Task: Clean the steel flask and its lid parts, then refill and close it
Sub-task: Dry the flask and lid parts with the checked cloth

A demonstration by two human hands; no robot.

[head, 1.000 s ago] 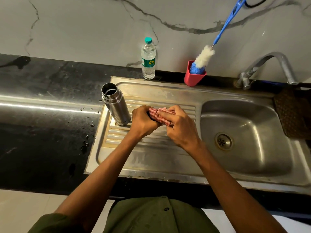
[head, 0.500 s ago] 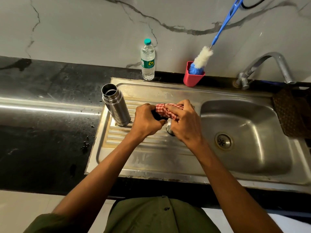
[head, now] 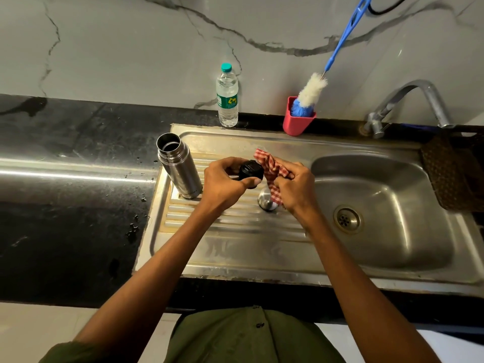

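Flask [head: 179, 169] first: the steel body stands upright and open-mouthed on the ribbed left part of the sink drainboard [head: 235, 247], just left of the hands, with nothing in or on its neck. Behind it on the black counter stands a capped water bottle [head: 227, 96], presumably the refill supply. The red checked cloth [head: 269, 169] is bunched in the right hand [head: 297, 189], whose fingers are curled tight round it. Half a second ago both hands were closed together over the cloth with the part hidden inside; now they have drawn apart, and the black inner stopper [head: 251, 172] shows in the open, pinched between the left hand's [head: 225, 180] thumb and curled fingers. Smallest, the steel outer cap [head: 267, 201] sits on the drainboard under the cloth's hanging end. I judge the stopper's wiping is ending or being checked; refilling and closing are not yet begun.
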